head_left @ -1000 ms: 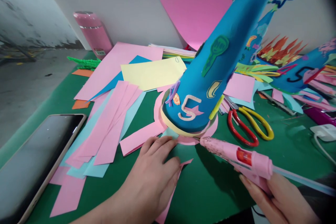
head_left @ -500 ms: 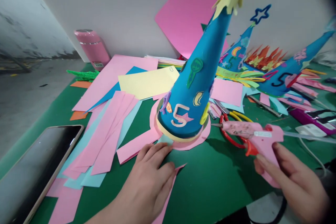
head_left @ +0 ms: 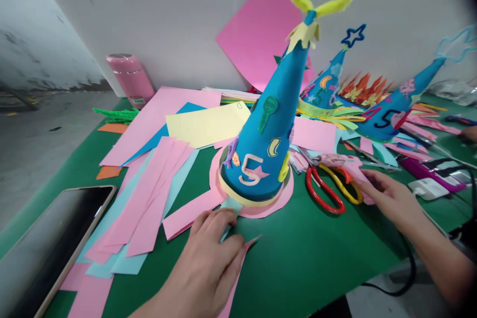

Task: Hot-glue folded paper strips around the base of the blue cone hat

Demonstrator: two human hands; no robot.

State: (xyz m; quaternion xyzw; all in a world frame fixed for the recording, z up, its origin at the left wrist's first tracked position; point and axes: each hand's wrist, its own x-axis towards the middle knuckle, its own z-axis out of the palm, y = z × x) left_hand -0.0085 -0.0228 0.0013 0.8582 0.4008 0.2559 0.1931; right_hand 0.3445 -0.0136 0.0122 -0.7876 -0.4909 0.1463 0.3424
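A blue paper cone hat (head_left: 268, 129) with a "5" and a yellow pipe-cleaner top stands upright on a pink paper ring (head_left: 261, 207) on the green table. My left hand (head_left: 208, 258) lies flat just in front of the ring, fingers spread over a pale blue paper strip (head_left: 230, 208) and a pink strip (head_left: 238, 263). To the right of the hat, my right hand (head_left: 387, 196) is closed round the pink glue gun (head_left: 345, 164), which lies low over the red-and-yellow scissors (head_left: 330, 189).
Pink and pale blue strips (head_left: 149, 198), a yellow sheet (head_left: 206, 124) and a tablet (head_left: 48, 243) lie at left. A pink bottle (head_left: 130, 79) stands at the back. More decorated hats (head_left: 391, 109), a charger (head_left: 428, 189) and cables crowd the right.
My right hand has carried the glue gun away from the hat's rim, rightward and back, down onto the scissors. The left hand has barely moved. The view has tilted up.
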